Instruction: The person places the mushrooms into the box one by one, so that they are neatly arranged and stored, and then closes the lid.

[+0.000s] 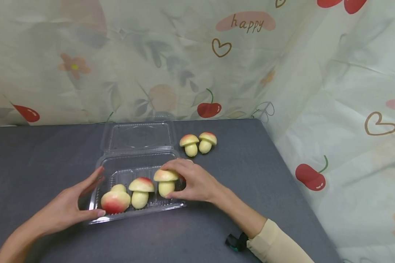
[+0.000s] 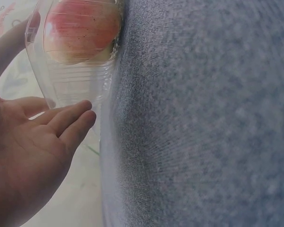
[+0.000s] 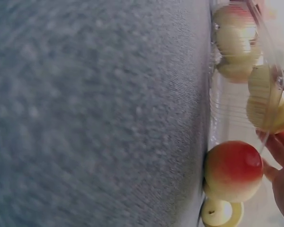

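My right hand [image 1: 195,182] pinches a yellow toy mushroom [image 1: 166,179] with a pinkish cap, thumb near its stem and fingers over its cap. It is upright at the right end of a clear hinged plastic container [image 1: 144,160]. Two more mushrooms lie inside: one in the middle [image 1: 140,193], cap away from me, and one at the left [image 1: 116,201], red cap toward me. My left hand [image 1: 65,208] spreads round the container's left end, thumb at the near rim. Its fingers look fairly straight in the left wrist view, beside the clear wall [image 2: 75,78].
Two more toy mushrooms [image 1: 189,145] lie side by side on the grey table [image 1: 240,157], behind and right of the container. The container's open lid [image 1: 138,135] lies back toward the patterned curtain [image 1: 135,73]. Another curtain hangs along the right side.
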Motion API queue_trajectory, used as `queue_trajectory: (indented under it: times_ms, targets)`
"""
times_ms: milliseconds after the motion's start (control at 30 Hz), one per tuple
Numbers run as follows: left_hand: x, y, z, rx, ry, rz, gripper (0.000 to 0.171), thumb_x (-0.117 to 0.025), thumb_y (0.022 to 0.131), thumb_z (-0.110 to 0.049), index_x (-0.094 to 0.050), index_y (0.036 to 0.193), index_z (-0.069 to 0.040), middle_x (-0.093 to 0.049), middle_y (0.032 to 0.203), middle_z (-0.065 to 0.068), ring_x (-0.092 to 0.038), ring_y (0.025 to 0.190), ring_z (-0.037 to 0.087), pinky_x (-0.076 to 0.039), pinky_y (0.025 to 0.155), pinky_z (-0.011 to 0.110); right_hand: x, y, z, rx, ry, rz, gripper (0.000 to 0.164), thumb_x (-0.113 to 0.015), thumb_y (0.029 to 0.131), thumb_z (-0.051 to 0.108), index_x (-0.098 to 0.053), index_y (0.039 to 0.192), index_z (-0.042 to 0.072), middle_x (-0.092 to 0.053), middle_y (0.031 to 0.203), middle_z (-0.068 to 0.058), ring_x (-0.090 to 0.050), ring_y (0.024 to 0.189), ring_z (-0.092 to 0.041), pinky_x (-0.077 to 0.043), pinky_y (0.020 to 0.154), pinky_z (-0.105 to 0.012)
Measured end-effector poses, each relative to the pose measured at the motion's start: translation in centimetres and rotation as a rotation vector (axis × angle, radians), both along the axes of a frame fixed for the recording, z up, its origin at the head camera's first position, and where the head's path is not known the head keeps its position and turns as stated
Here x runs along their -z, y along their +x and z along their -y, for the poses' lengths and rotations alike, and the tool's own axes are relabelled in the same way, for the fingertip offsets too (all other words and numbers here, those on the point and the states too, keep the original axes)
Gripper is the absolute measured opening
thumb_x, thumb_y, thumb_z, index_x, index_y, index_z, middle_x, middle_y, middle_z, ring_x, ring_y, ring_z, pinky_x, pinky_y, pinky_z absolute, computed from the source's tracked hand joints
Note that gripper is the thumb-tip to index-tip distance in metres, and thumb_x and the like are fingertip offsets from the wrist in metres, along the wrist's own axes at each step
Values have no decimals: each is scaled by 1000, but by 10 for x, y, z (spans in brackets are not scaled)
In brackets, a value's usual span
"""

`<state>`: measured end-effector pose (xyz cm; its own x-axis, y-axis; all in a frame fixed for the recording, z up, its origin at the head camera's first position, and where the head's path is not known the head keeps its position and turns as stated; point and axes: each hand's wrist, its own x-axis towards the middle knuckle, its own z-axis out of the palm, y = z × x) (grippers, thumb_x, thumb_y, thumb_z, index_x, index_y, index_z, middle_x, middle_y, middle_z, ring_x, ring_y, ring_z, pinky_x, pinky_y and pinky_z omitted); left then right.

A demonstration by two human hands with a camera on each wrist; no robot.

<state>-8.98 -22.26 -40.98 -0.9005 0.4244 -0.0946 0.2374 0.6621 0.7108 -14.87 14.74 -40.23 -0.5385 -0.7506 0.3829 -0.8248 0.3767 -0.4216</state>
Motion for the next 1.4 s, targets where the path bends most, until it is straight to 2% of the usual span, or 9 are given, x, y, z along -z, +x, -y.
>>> queue_trajectory:
  times_ms: [100,200,400,667,867,1000,1200,1400]
  targets:
    - [0,-1,0,3,4,12,118,-82,75,-53,-11,161,-14,-33,156,22,-45,134,45,-29,88,2,2,0,2,-18,28,-30,67,-82,79,48,-57,132,17,-60,128,8,-53,118,-5,-33,112,-41]
    - [0,-1,0,5,4,12,118,-82,75,-53,-11,161,-13,-33,156,23,-45,133,46,-30,88,2,5,0,4,-23,49,-26,66,-82,79,49,-57,131,16,-61,127,8,-52,122,-3,-28,115,-47]
    - [0,1,1,10,16,-28,116,-82,76,-51,-12,161,-15,-38,154,23,-48,131,45,-30,88,1,5,1,7,-19,90,-10,66,-82,79,48,-57,131,16,-62,126,7,-53,122,-2,-23,118,-41]
    - [-2,0,1,9,-10,1,117,-82,76,-52,-10,161,-17,-37,154,23,-48,131,46,-34,88,5,5,0,11,21,205,-6,68,-83,75,54,-59,128,18,-63,120,10,-55,116,-1,-19,118,-37]
    - [-1,1,0,11,5,-16,116,-82,76,-50,-10,161,-18,-38,154,22,-48,130,46,-31,88,2,3,-1,13,39,252,3,69,-83,73,56,-60,126,19,-64,116,10,-56,112,-2,-18,118,-36]
    - [1,2,-1,6,19,-37,115,-83,76,-49,-11,161,-19,-40,153,21,-49,130,45,-28,88,0,3,0,14,33,240,10,68,-84,73,55,-61,126,19,-65,117,9,-57,113,-4,-19,118,-37]
    - [2,2,0,5,29,-9,116,-83,76,-48,-10,161,-19,-37,154,22,-47,131,45,-27,88,-1,4,-2,12,0,225,10,68,-83,76,52,-61,129,16,-64,121,6,-56,116,-6,-19,118,-40]
    - [1,1,1,13,31,-8,115,-82,77,-48,-10,161,-19,-34,156,21,-48,131,45,-30,88,1,3,-5,6,-17,87,28,54,-82,81,39,-65,125,14,-65,121,6,-55,119,-8,-24,117,-37]
